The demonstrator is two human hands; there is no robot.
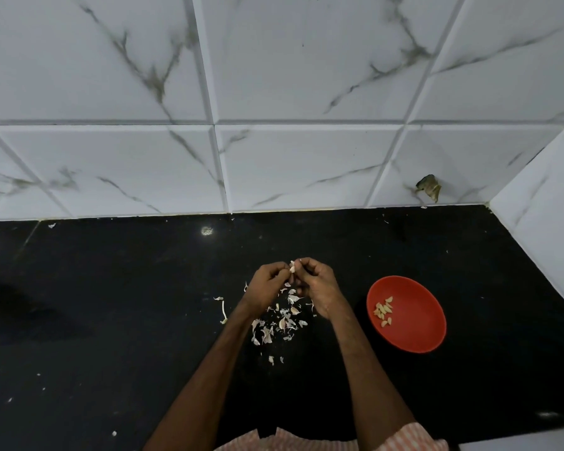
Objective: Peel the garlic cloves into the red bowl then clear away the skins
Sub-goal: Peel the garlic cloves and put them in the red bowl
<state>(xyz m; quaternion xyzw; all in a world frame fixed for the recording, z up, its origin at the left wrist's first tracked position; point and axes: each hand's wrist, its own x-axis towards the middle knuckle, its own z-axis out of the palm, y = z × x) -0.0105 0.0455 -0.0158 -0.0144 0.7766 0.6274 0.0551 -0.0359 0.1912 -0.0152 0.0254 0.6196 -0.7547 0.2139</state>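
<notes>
Both hands meet mid-frame over the black counter [111, 320], fingertips together. L hand [267, 281] & R hand [316, 284] each pinch the same garlic clove [292, 266] btwn curled fingers and thumb. The clove shows as a small pale piece sticking up where the two sets of fingertips touch. It's partly hidden by them, so can't tell how much skin is on it. The skins [280, 323] lie in a loose pile on the counter just below the hands, btwn the two wrists, w/ a few flakes trailing toward the person. A thin curved stem bit [223, 309] lies apart from the pile, to its left, beside the L forearm. The red bowl [417, 320] sits flat on the counter to the right of the R hand, near it but not touching. Inside, a small cluster of peeled cloves [384, 311] lies toward the bowl's left side; the rest of the inside is bare red. Behind the counter runs a white tiled wall [274, 76] w/ grey marble veins, and a side wall meets it at the right, making a corner. Low on the back wall, beyond the bowl, there's a brownish chipped spot [429, 187]. An orange-and-white striped cloth [290, 442] shows at the bottom edge btwn the forearms. Tiny white specks dot the counter at left
</notes>
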